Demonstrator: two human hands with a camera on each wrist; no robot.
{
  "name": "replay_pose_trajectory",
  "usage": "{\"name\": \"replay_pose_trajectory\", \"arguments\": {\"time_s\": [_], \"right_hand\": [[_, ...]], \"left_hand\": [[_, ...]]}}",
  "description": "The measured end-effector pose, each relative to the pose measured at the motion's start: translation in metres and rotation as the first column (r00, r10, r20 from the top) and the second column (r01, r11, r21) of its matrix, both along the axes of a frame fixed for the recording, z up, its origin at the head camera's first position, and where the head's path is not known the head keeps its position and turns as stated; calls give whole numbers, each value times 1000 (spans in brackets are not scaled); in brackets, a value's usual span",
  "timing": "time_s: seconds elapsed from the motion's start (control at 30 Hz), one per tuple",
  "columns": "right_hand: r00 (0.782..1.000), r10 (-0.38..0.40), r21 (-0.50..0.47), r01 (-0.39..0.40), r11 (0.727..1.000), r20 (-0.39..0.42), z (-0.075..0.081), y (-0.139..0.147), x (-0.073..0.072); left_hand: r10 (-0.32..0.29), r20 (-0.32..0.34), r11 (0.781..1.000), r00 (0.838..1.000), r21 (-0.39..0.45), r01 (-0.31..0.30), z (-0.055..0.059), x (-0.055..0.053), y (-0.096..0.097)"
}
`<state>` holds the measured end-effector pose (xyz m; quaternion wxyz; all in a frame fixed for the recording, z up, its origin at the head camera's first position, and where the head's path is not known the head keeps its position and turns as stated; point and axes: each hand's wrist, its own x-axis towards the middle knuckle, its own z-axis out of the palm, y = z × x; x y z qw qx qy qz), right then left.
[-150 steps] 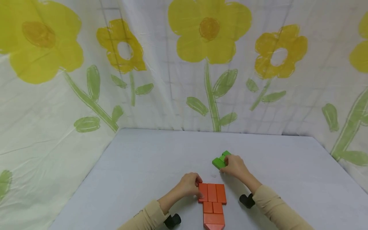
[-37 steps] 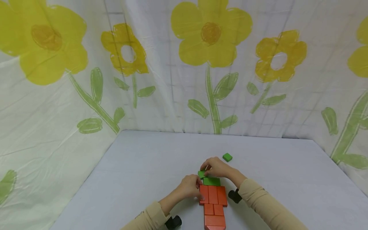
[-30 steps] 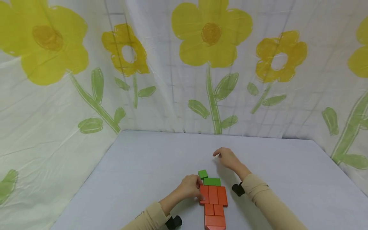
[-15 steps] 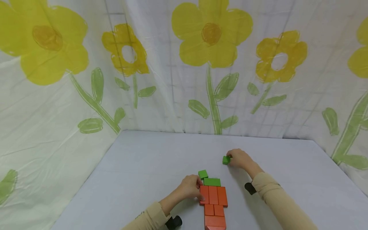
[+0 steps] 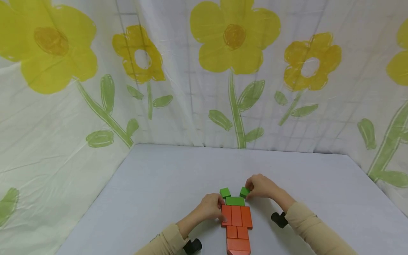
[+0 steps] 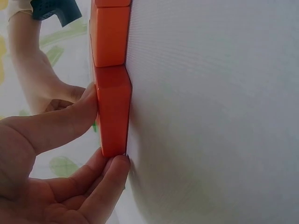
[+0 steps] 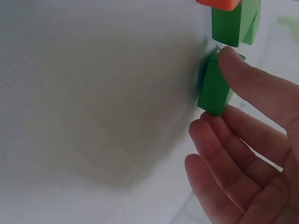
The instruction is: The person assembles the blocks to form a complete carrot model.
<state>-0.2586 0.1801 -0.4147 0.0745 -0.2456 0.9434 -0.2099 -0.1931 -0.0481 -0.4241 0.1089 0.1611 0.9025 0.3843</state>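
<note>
My right hand (image 5: 262, 186) pinches a small green block (image 5: 244, 192) between thumb and fingers, close to the right end of a longer green block (image 5: 235, 201). In the right wrist view that small green block (image 7: 215, 86) sits at a slant, by the tabletop. My left hand (image 5: 208, 207) grips the leftmost orange block (image 5: 226, 214) of a row of three. The left wrist view shows the thumb on top of this orange block (image 6: 114, 112) and the fingertips at its far end. Another small green block (image 5: 225, 192) lies tilted at the long green block's left end.
Below the row, two small orange blocks (image 5: 237, 232), a wider orange block (image 5: 238, 244) and a partly cut-off pointed piece (image 5: 238, 252) continue toward me. All lie on a white table (image 5: 159, 184). A flower-printed curtain (image 5: 178, 106) hangs behind its far edge.
My right hand left the small green block at the left, took the last loose one farther back, and brought it to the long green block's right end. My left hand stayed put.
</note>
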Motion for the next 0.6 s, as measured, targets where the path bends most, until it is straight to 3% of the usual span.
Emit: {"name": "replay_pose_trajectory", "arguments": {"time_s": [0.6], "right_hand": [[999,-37,14,37,999,3,-3,-3,12]], "left_hand": [[-15,-12,1000,1000,-4,15,-1,0,0]]}}
